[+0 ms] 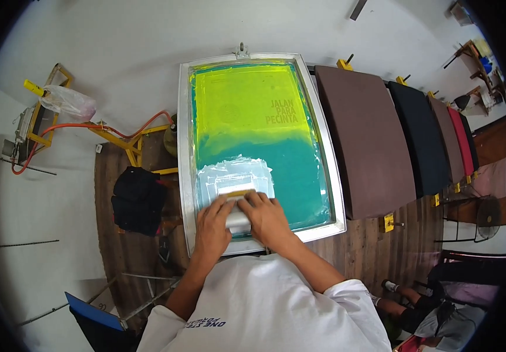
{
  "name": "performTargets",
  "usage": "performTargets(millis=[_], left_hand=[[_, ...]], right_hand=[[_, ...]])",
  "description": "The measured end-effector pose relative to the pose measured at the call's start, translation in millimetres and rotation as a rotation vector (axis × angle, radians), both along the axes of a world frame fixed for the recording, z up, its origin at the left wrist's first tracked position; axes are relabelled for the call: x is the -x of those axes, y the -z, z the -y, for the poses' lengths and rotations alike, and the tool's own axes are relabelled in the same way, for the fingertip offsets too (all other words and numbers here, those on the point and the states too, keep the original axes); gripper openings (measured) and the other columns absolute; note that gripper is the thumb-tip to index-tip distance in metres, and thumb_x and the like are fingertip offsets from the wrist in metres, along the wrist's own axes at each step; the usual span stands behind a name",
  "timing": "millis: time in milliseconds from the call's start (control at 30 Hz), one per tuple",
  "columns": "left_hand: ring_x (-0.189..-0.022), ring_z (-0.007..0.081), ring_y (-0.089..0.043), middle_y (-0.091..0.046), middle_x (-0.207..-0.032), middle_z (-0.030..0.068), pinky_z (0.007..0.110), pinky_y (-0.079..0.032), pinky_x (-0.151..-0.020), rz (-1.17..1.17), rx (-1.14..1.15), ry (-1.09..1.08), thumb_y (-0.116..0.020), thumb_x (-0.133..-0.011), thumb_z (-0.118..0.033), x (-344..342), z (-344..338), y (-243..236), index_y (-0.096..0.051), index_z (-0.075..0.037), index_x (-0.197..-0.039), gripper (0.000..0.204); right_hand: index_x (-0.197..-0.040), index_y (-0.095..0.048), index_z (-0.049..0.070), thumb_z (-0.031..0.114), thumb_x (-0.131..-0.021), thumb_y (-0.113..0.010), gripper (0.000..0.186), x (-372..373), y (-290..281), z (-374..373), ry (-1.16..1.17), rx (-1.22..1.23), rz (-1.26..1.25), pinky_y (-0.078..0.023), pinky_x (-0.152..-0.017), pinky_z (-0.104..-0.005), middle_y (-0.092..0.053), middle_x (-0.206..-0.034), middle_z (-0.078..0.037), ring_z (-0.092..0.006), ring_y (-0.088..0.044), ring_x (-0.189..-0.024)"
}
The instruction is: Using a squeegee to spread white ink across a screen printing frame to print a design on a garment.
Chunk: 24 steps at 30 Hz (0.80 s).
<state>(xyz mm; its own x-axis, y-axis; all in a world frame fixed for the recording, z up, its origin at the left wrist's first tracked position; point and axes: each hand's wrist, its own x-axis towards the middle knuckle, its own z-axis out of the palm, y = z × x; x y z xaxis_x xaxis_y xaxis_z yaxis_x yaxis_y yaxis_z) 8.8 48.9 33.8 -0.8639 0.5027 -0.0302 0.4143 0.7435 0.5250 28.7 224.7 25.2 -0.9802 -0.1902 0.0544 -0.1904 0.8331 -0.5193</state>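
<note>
Out at ten o'clock from the hands, a clear plastic bag (68,102) hung with something pinkish inside, too blurred to name. Below it an orange hose (112,129) curved over toward a dark rounded vessel (171,141), between ten and eleven, its contents hidden. A dark cloth bundle (138,199) sat at nine.

Then the centre, and here was the action! A silver frame (187,146) stretched its long axis from six to twelve, with mesh (297,188) inside, teal close in and yellow-green toward twelve. The left hand (213,229) was closed over the left end of a squeegee (238,220), down in the frame's seven o'clock region. That squeegee lay right between the hands, long axis nine to three, square across the frame's length (a touch of blur on it, mind you). Pale ink (238,173) was spread just beyond it at twelve, held within the frame. The right hand (267,220) gripped the other end, fingers bent over the top; neither hand was nearer.

Away at two o'clock, a brown board (364,141) leaned in beside the frame, and a black board (420,138) stood past that.
</note>
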Motion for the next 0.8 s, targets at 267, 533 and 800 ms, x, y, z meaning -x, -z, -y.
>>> performTargets(millis=[267, 533, 800], left_hand=[[-0.130, 0.0318, -0.050, -0.055, -0.136, 0.0167, 0.044, -0.038, -0.106, 0.056, 0.049, 0.058, -0.067, -0.063, 0.011, -23, 12, 1, -0.059, -0.002, -0.129, 0.067], [-0.131, 0.0320, -0.049, -0.054, -0.136, 0.0159, 0.044, -0.038, -0.106, -0.096, 0.036, 0.016, -0.066, -0.068, 0.012, -3, 5, 18, -0.060, -0.002, -0.128, 0.061], [-0.125, 0.0349, -0.053, -0.057, -0.133, 0.0180, 0.045, -0.040, -0.106, 0.058, -0.038, 0.035, -0.061, -0.064, 0.015, -26, 11, -4, -0.062, 0.001, -0.125, 0.062]], right_hand=[[-0.121, -0.057, 0.008, 0.001, -0.067, -0.069, 0.056, -35, 11, 4, -0.062, 0.069, 0.049, -0.048, -0.087, -0.0458, -0.054, -0.125, -0.016, -0.0350, -0.053, -0.116], [-0.121, -0.057, 0.008, -0.001, -0.070, -0.064, 0.052, -10, 21, 6, -0.007, 0.026, -0.027, -0.048, -0.085, -0.0465, -0.055, -0.122, -0.016, -0.0348, -0.053, -0.115], [-0.126, -0.055, 0.008, 0.005, -0.064, -0.077, 0.065, -29, 0, -1, -0.141, 0.026, 0.160, -0.049, -0.088, -0.0469, -0.052, -0.128, -0.017, -0.0356, -0.050, -0.120]])
